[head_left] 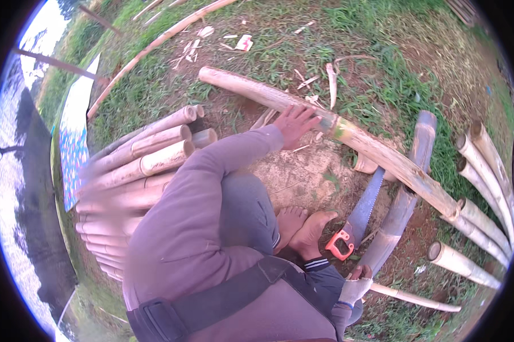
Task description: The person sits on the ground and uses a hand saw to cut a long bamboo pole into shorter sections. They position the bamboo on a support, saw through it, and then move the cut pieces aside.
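Bamboo pole (376,149), 1: laid across the middle of a dark log (394,222), presumably to keep it off the soil (291,176). Left hand (295,125): flat on the pole, unclenched, seemingly steadying it. Right hand (356,286): fingers curled beside a pale stick (416,298); whether grasping it cannot be told. Pole round, scraped, greenish at 1 joint; log grey, jointed. Handsaw (359,212), 1: flat toothed metal, orange handle.

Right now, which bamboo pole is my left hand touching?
The long pale pole crossing over the dark grey pole; your left hand rests on it, not the stacked poles.
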The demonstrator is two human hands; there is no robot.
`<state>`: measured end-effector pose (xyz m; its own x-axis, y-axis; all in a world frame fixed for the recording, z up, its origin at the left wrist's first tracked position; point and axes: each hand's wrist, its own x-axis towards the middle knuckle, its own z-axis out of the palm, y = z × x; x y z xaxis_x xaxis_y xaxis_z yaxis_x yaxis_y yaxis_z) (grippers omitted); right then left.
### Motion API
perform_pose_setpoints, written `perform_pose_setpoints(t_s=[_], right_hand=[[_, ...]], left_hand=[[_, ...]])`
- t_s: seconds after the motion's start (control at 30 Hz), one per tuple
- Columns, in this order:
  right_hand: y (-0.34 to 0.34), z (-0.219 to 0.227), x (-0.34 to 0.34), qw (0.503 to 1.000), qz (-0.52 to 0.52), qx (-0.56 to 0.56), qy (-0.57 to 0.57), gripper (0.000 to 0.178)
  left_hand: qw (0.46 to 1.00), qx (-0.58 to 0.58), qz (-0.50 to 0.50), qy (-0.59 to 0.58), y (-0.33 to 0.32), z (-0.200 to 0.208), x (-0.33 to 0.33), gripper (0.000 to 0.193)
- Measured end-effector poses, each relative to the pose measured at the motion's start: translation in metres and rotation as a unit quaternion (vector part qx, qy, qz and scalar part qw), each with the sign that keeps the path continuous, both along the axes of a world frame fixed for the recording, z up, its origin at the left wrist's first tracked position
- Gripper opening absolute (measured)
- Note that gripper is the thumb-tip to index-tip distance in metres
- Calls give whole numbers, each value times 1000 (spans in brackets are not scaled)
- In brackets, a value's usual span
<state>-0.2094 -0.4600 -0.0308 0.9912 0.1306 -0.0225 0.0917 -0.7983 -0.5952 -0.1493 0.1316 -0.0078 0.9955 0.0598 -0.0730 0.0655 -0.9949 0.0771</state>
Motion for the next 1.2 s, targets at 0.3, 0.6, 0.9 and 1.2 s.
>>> perform_pose_setpoints(t_s=[0.3, 0.6, 0.9, 1.2], right_hand=[[-26, -8, 18, 981, -189, 28, -16, 35], [-12, -15, 23, 979, -179, -82, -56, 33], [3, 12, 15, 975, -194, -111, -9, 42], [6, -7, 17, 980, -156, -115, -38, 39]], left_hand=[[940, 1, 300, 162, 50, 14, -20, 113], [1000, 10, 3, -21, -11, 5, 67, 116], [998, -48, -27, 31, -87, 22, 148, 93], [942, -186, -18, -278, -50, 321, 161, 102]])
